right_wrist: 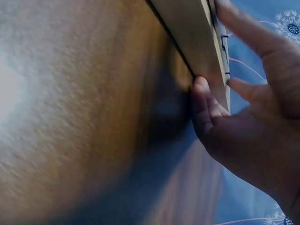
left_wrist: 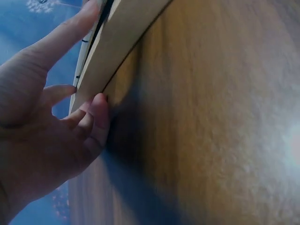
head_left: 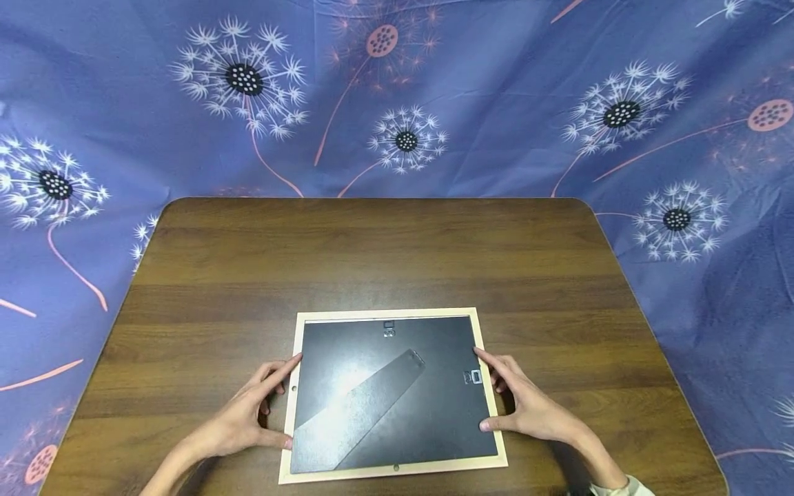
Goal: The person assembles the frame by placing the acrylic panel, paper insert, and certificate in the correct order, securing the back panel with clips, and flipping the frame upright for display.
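- The picture frame [head_left: 446, 466] lies on the near part of the table [head_left: 397, 255].
- Inside the picture frame is the backing board [head_left: 434, 413], facing up.
- On the board, the stand [head_left: 372, 399] lies aslant, from near left toward far right.
- One hanger [head_left: 389, 328] is at the board's far side, the second hanger [head_left: 473, 377] at its right.
- The left hand [head_left: 248, 413] touches the left side, the right hand [head_left: 527, 406] the right side.
- The cloth [head_left: 465, 69] is behind the table.

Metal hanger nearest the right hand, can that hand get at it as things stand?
Probably yes: the metal hanger lies uncovered between the index finger and thumb of the right hand, nothing visible blocking it.
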Demonstrator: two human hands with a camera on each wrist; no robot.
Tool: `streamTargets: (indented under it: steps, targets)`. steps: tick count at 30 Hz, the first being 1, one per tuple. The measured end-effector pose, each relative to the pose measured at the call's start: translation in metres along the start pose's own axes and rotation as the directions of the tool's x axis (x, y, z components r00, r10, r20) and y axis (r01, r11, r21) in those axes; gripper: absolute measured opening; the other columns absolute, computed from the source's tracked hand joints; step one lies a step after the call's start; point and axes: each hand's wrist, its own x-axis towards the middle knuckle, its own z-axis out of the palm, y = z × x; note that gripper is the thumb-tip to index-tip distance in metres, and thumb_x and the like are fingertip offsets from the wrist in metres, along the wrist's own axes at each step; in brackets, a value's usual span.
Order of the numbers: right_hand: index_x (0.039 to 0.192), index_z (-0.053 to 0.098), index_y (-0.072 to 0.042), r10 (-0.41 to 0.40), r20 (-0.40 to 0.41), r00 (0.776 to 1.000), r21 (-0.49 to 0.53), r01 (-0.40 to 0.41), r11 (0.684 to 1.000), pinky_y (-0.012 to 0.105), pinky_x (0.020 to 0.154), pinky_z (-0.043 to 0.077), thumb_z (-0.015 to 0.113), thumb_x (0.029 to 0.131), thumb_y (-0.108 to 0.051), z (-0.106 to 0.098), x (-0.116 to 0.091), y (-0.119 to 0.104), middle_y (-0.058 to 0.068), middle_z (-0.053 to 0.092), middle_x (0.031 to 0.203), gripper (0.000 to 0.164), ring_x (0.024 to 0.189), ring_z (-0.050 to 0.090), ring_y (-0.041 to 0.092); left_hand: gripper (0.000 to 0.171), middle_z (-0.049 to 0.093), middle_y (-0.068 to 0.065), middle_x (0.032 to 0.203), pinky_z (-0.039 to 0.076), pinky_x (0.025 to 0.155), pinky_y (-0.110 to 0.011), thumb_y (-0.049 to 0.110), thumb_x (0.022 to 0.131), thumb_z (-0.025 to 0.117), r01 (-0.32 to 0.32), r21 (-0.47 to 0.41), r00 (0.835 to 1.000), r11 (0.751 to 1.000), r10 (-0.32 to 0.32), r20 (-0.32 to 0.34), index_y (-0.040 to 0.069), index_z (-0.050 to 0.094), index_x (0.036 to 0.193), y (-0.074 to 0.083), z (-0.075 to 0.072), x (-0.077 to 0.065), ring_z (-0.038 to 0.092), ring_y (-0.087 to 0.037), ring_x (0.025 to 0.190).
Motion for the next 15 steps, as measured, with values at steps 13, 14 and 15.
streamTargets:
  steps: [13, 14, 15]
  targets:
    - [0.152, 0.015, -0.008, -0.017, 0.084, 0.996, -0.032, 0.020, 0.999, 0.026, 0.094, 0.043, 0.084, 0.063, -0.043, -0.005, -0.013, -0.007, 0.007, 0.029, 0.142, 0.117, 0.122, 0.039, 0.012, 0.094, 0.051, 0.001, 0.108, 0.041, 0.057, -0.018, 0.035, 0.056, 0.089, -0.016, 0.080, 0.994, 0.997, 0.024, -0.107, 0.007, 0.048, 0.136, 0.004, 0.008, -0.013, 0.045, -0.008, 0.083]
    - [0.152, 0.016, -0.007, -0.032, 0.084, 0.996, -0.023, 0.034, 0.999, 0.025, 0.095, 0.042, 0.085, 0.064, -0.041, -0.005, -0.016, -0.007, 0.009, 0.029, 0.144, 0.117, 0.123, 0.040, 0.013, 0.090, 0.051, 0.001, 0.107, 0.041, 0.057, -0.018, 0.033, 0.057, 0.089, -0.019, 0.085, 0.993, 0.996, 0.029, -0.118, 0.007, 0.049, 0.133, 0.006, 0.009, -0.016, 0.045, -0.008, 0.083]
    - [0.151, 0.016, -0.004, -0.062, 0.082, 0.995, -0.011, 0.063, 0.998, 0.027, 0.095, 0.043, 0.085, 0.064, -0.039, -0.004, -0.019, -0.007, 0.012, 0.028, 0.146, 0.116, 0.124, 0.040, 0.015, 0.087, 0.051, 0.001, 0.105, 0.042, 0.056, -0.018, 0.032, 0.058, 0.089, -0.022, 0.090, 0.991, 0.996, 0.033, -0.127, 0.007, 0.050, 0.131, 0.008, 0.010, -0.018, 0.046, -0.008, 0.083]
